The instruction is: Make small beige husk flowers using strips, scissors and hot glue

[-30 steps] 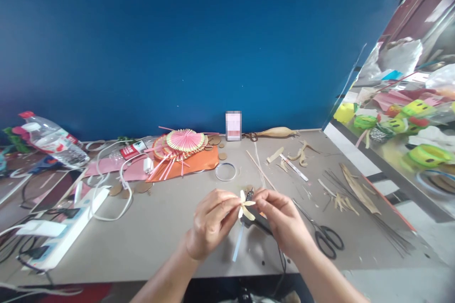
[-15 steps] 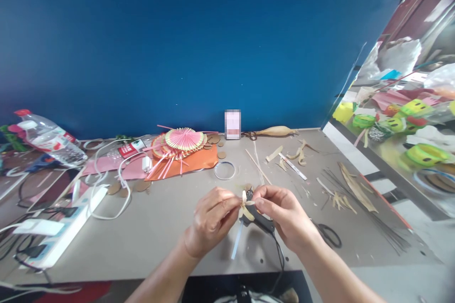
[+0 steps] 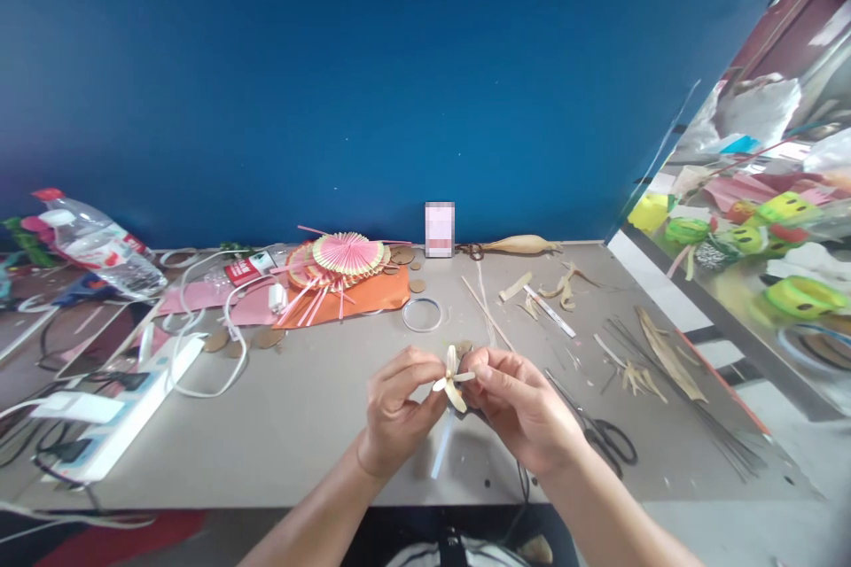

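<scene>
A small cream flower [image 3: 454,383] with narrow petals is held up between both hands near the table's front. The fingers of my left hand [image 3: 402,407] are closed in a pinch at its left side. My right hand [image 3: 522,403] pinches a petal on the right, with its other fingers curled behind the flower. A pale translucent strip [image 3: 442,446] slants down below the flower. Behind my right hand a dark tool is mostly hidden, and its black cord [image 3: 523,480] hangs toward the front edge. Black-handled scissors [image 3: 608,441] lie right of my right hand.
Paper fans [image 3: 349,255] rest on orange paper [image 3: 376,297] at the back. A white power strip [image 3: 136,412] and bottles [image 3: 106,248] are at left. Dried husks [image 3: 668,354], thin wires [image 3: 724,430] and a pen [image 3: 550,312] lie at right. A clear ring [image 3: 421,314] sits mid-table.
My right hand has moved slightly left, over the dark tool, which is now mostly covered. The flower has shifted slightly, and more of the scissors shows.
</scene>
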